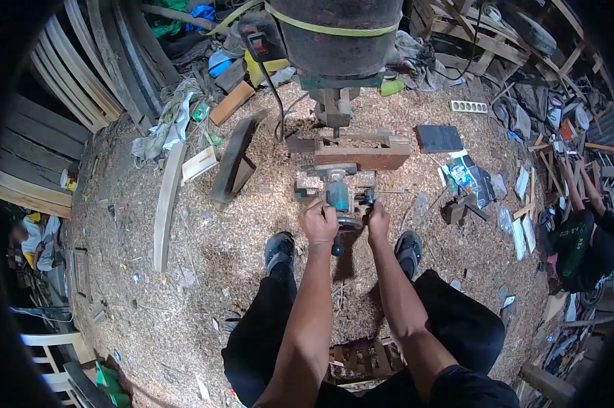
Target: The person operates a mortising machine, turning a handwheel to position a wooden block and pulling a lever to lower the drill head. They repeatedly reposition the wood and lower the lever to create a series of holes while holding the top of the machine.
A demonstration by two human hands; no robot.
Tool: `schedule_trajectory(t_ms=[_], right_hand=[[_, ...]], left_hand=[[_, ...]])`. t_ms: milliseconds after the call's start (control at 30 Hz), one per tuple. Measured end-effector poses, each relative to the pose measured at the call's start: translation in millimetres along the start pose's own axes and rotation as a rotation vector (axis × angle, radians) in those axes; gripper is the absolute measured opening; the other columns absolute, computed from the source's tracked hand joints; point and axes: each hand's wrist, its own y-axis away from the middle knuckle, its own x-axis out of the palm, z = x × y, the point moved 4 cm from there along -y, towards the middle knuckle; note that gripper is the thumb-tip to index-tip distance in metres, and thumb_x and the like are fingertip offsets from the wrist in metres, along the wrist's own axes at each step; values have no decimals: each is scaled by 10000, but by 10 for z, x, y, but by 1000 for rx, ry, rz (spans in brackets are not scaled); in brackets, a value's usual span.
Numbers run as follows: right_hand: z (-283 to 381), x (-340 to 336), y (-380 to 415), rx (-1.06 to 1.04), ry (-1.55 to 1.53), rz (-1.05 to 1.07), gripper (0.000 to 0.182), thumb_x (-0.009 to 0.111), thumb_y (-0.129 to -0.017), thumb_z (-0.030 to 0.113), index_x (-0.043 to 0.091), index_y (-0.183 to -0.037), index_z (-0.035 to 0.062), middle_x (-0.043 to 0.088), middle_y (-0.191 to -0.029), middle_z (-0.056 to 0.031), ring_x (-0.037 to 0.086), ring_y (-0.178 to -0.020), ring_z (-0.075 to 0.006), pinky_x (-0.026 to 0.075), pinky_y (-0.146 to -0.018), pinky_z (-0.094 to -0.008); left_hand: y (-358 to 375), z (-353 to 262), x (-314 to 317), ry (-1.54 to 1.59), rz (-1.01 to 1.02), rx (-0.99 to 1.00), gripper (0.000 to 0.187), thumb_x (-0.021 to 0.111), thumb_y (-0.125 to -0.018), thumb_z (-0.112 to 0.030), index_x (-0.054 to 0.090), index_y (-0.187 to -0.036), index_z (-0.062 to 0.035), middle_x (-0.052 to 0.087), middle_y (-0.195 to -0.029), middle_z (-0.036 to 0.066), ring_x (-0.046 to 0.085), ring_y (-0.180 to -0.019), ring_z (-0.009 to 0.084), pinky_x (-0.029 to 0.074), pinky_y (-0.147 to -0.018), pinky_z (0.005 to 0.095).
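A block of wood with a slot in its top sits clamped in the machine in front of me, under its drill head. On the near side is a green cylindrical part with a handwheel below it. My left hand is closed at the left rim of that handwheel. To the right, my right hand is closed around a dark handle, mostly covered by the fingers. A dark knob hangs from the wheel's lower side.
Wood shavings cover the floor. A curved timber and a long plank lie left. A black board and a power strip are at right. Another person sits far right; one more is far left.
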Motion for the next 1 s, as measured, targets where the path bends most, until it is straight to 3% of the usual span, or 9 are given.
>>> schedule_trajectory(t_ms=[100,200,333,467,600,633,767,867,1000], right_hand=[[-50,127,-84,454,-523,322,538,325,-1006,522,556,-989,36,548,-701,-41,557,-589,-194,439,-506,-337],[123,78,68,372,-166,-75,534,353,-997,534,557,-971,41,553,-710,-43,589,-641,-185,478,-542,-346],[489,204,386,-449,515,-215,393,594,-936,340,589,-1018,-44,614,-880,-172,632,-764,-285,506,-643,-379],[525,174,387,-488,578,-237,398,631,-909,293,598,-1056,-76,616,-873,-172,614,-741,-260,488,-635,-367],[527,98,302,-286,348,-150,356,568,-963,283,639,-992,-65,606,-712,-99,557,-645,-149,427,-559,-304],[505,95,281,-260,350,-108,424,469,-999,342,630,-972,-49,608,-713,-101,545,-599,-165,426,-543,-293],[-162,73,-167,493,-421,98,444,243,-1020,342,536,-1034,10,626,-876,-181,600,-711,-288,485,-625,-375],[6,59,-36,444,-289,30,434,318,-1023,367,562,-971,13,616,-806,-143,595,-695,-228,478,-624,-348],[441,181,292,-318,255,-201,365,536,-983,284,624,-1009,-68,657,-814,-133,603,-709,-193,488,-682,-315]], left_hand=[[1,-14,-5,-15,-16,8,221,469,-751,-122,524,-604,33,503,-621,198,527,-569,407,420,-537,451],[8,42,5,-13,-10,-3,214,498,-748,-137,551,-609,17,540,-652,195,538,-568,405,430,-539,451],[13,19,-2,-7,-8,-3,205,497,-749,-134,558,-623,16,550,-666,200,549,-588,414,434,-546,460],[-10,-11,-18,22,-9,9,216,471,-754,-105,532,-600,33,508,-621,196,523,-551,387,412,-527,443],[-5,4,-1,22,-18,13,235,458,-759,-99,519,-581,40,483,-585,194,509,-527,372,398,-513,434],[-7,7,-2,26,-20,10,236,459,-760,-101,517,-581,40,484,-587,194,510,-527,373,398,-512,434],[-9,-19,3,37,-32,0,237,462,-759,-111,512,-585,42,487,-594,196,510,-529,377,397,-511,435],[-2,-14,-12,40,-23,0,235,465,-757,-118,516,-594,43,485,-598,197,510,-533,384,397,-512,435],[-10,-31,-8,37,-36,11,234,468,-755,-125,523,-603,43,478,-600,199,506,-537,392,395,-512,434]])
